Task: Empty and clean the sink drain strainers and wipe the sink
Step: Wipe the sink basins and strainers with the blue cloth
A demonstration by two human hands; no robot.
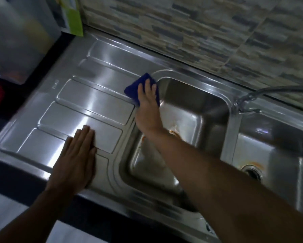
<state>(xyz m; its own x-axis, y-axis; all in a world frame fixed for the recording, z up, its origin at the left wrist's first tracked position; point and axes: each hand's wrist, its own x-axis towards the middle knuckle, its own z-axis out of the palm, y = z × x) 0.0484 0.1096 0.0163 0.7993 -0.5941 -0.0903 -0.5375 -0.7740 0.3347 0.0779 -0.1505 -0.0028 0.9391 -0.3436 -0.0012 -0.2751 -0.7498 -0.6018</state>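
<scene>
A stainless steel double sink fills the view, with a ribbed drainboard (pixel 87 102) on its left. My right hand (pixel 148 106) presses a dark blue cloth (pixel 132 89) flat on the rim between the drainboard and the left basin (pixel 191 109). My left hand (pixel 77 158) lies flat, fingers together, on the near part of the drainboard and holds nothing. The right basin (pixel 278 163) shows its drain opening (pixel 252 173) with orange stains around it. My right forearm hides the left basin's drain; orange stains show beside it.
A chrome faucet (pixel 249 98) rises at the back between the basins. A tiled wall (pixel 199 28) runs behind the sink. A clear plastic container (pixel 19 41) and a green box (pixel 75 16) stand on the dark counter at the far left.
</scene>
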